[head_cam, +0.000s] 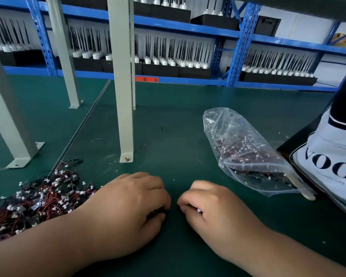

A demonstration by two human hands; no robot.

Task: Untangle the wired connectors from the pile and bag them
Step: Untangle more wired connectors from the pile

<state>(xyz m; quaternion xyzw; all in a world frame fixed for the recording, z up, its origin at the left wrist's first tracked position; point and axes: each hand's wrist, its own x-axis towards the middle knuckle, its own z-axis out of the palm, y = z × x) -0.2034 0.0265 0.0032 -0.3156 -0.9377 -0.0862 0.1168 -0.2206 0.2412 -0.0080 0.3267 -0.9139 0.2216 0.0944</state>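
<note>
The pile (38, 198) of wired connectors lies at the lower left of the frame on the green mat (178, 136). It is a loose tangle of thin red and black leads, each ending in a small white moulded plug, with a few dark flat parts among them. The far edge of the pile touches the left forearm.

The bag (244, 152) lies right of centre. It is clear, crinkled plastic film, slumped on its side, and holds a mass of the same red-wired connectors with white plugs.

Both hands rest low on the mat at bottom centre, close together but not touching. The left hand (128, 208) has its fingers curled, with thumb and fingertips closed on a dark piece (158, 212) that is mostly hidden. The right hand (214, 208) pinches a white plug (199, 210) between thumb and forefinger.

Grey painted steel posts (124, 96) with bolted foot plates stand on the mat behind the hands. A white printed tote (332, 166) lies just beside the bag at the right edge. Blue perforated shelving (242, 47) across the top carries black trays (194, 71) of upright black rods on white bases.
</note>
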